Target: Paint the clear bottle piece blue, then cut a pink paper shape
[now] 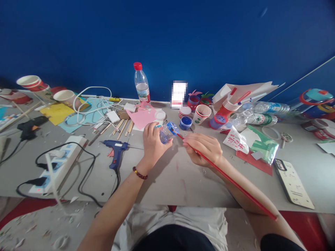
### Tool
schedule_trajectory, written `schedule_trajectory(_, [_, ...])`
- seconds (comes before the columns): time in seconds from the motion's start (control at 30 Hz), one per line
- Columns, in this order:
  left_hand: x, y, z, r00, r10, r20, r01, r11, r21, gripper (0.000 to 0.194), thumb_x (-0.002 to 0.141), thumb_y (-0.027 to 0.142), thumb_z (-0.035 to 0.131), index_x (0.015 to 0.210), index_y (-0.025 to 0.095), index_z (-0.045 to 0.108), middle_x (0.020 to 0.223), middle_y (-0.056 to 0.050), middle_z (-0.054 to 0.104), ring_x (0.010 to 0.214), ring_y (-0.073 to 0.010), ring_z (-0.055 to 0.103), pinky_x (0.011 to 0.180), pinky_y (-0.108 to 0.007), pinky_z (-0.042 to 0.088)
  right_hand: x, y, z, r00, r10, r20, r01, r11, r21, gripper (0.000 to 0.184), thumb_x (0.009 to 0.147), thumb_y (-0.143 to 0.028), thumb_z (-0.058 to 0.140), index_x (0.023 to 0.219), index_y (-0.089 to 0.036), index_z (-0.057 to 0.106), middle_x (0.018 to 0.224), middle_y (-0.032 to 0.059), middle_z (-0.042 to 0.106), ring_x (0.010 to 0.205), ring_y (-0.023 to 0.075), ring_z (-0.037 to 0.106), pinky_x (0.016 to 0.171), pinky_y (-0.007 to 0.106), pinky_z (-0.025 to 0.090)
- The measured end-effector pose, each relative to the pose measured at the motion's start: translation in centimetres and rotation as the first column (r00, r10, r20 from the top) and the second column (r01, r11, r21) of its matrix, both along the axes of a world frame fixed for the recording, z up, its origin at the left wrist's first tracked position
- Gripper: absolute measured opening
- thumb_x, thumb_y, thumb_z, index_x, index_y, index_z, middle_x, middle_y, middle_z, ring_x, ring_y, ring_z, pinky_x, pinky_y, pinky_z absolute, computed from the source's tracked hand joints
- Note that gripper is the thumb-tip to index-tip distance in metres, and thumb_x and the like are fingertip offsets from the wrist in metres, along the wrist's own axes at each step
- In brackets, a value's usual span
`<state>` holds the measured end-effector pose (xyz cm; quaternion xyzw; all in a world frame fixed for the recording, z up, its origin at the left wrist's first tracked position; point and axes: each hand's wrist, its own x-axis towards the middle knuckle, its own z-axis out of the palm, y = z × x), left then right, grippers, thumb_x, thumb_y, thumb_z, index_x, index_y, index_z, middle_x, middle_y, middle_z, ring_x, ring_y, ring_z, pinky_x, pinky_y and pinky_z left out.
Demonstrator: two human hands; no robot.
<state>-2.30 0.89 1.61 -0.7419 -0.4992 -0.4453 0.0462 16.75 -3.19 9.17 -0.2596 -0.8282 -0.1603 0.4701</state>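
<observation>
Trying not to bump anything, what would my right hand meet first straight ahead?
Likely the blue-painted plastic piece in your left hand; the red brush seems to touch it, depth unclear.

Looks like a craft workspace, hobby-workshop type. One long grey worktable (162, 184) against a blue wall (157, 38). Making gear all over it: blue glue gun (117, 150), black glue gun (32, 127), white power strip (59, 167) with plugs in it, loose wooden sticks (123, 127). Materials: pink paper (142, 116), yellow paper (58, 113), light-blue sheets, paper cup (202, 114), open jar of blue paint (186, 122), empty-looking plastic bottles (264, 118) lying on their sides. Finished-looking cup crafts with leafy paper tops (194, 99) stand at the back. Scraps (31, 228) litter the area below the table edge.
</observation>
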Motion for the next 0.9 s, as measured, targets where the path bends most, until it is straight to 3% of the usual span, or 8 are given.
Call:
schedule_trajectory(0.17, [-0.04,0.05,-0.09,1.0,0.005,0.002,-0.005,1.0,-0.004,0.045,0.066,0.028,0.079,0.103,0.018,0.054,0.119,-0.016,0.059,0.118,-0.0346,0.052,0.103,-0.05,0.046,0.05,-0.21,0.18,1.0,0.003,-0.031,-0.002,1.0,0.022,0.006,0.091,-0.013,0.059,0.09,-0.018,0.063,0.07,0.0034,0.072,0.065,0.016,0.07,0.062,0.026,0.061])
schedule_trajectory(0.4, [0.15,-0.18,0.11,1.0,-0.02,-0.023,0.02,1.0,-0.007,0.044,0.067,0.026,0.077,0.105,0.018,0.055,0.121,-0.016,0.06,0.119,-0.0351,0.054,0.103,-0.052,0.045,0.02,0.07,-0.18,1.0,-0.013,0.018,0.013,1.0,0.019,0.009,0.091,-0.013,0.061,0.097,-0.017,0.066,0.079,0.0044,0.076,0.073,0.0169,0.074,0.072,0.027,0.063])
schedule_trajectory(0.9, [0.04,-0.06,0.13,0.998,-0.021,0.056,0.024,0.999,-0.045,0.042,0.067,0.031,0.079,0.099,0.02,0.053,0.116,-0.014,0.06,0.117,-0.0334,0.052,0.101,-0.051,0.046,-0.01,-0.08,-0.12,1.0,-0.017,0.008,0.017,1.0,0.014,0.008,0.091,-0.011,0.058,0.095,-0.017,0.063,0.076,0.0045,0.074,0.07,0.0166,0.072,0.068,0.028,0.062])
